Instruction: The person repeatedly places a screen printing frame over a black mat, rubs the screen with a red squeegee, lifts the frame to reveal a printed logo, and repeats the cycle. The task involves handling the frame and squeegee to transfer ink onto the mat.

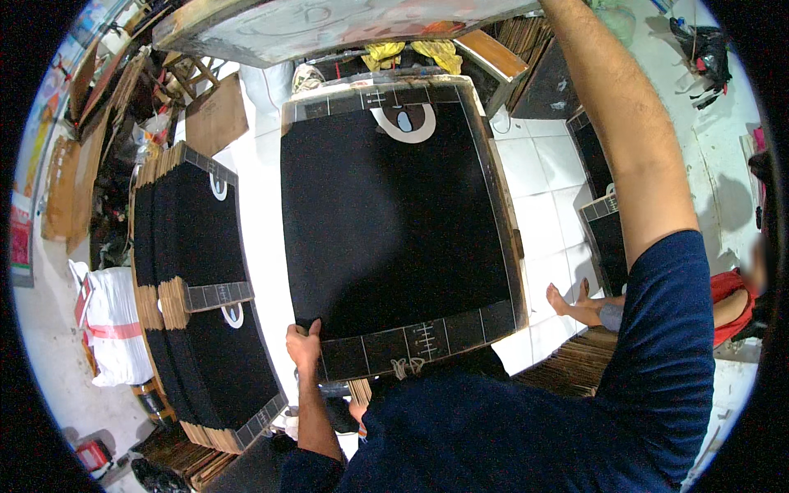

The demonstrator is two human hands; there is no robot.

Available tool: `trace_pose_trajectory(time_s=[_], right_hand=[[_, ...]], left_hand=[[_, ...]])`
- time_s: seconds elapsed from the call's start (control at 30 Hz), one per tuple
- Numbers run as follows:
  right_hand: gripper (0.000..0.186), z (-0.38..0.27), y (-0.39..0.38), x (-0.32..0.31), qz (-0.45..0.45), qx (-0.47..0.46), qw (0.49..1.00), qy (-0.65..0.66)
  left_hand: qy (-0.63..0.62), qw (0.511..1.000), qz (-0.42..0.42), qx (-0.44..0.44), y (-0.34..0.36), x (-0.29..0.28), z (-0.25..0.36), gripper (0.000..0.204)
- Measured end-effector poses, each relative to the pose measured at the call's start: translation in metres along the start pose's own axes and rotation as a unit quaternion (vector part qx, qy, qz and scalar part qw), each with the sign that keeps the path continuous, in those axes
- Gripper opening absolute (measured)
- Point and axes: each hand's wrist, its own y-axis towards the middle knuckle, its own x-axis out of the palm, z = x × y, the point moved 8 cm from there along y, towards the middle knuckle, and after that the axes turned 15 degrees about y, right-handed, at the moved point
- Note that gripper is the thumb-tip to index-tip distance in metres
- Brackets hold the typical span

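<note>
A large black fabric sheet (pixel 386 230) lies on a flat printing board (pixel 519 283) in front of me. Near its far edge is a white ring print (pixel 423 123) with a pale blue and dark centre. My left hand (pixel 305 343) pinches the sheet's near left corner, thumb on top. My right arm reaches up past the top of the picture, so that hand is hidden. Above the far end of the board a wide screen-printing frame (pixel 329 31) is raised and tilted, its surface grey with faint reddish stains.
Stacked black printed sheets on boards (pixel 201 238) stand at the left. A white sack (pixel 115 320) sits beyond them. More black sheets (pixel 604 230) lie at the right on the tiled floor (pixel 542 168). A person's bare feet (pixel 561 300) show close by, and yellow cloths (pixel 440 56) hang behind the board.
</note>
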Motion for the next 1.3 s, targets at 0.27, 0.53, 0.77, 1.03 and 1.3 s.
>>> trace_pose_trajectory(time_s=[0.27, 0.53, 0.77, 1.03, 1.3], right_hand=[[0.044, 0.003, 0.008, 0.004, -0.011, -0.024, 0.999, 0.027], [0.045, -0.006, -0.006, -0.001, -0.004, -0.008, 1.000, 0.018], [0.042, 0.008, -0.071, 0.005, 0.019, 0.042, 0.999, 0.023], [0.014, 0.037, -0.272, 0.067, 0.090, -0.105, 0.987, 0.082], [0.054, 0.169, -0.334, 0.221, -0.114, 0.062, 0.985, 0.110]], left_hand=[[-0.020, 1.000, 0.003, -0.009, 0.006, 0.005, -0.003, 0.054], [-0.011, 1.000, 0.001, 0.018, 0.018, 0.033, -0.013, 0.060], [-0.066, 0.994, 0.069, 0.062, 0.042, -0.008, 0.057, 0.088], [-0.712, 0.675, -0.096, 0.169, 0.043, -0.127, 0.261, 0.057], [-0.491, 0.833, -0.217, -0.134, 0.052, 0.069, 0.163, 0.065]])
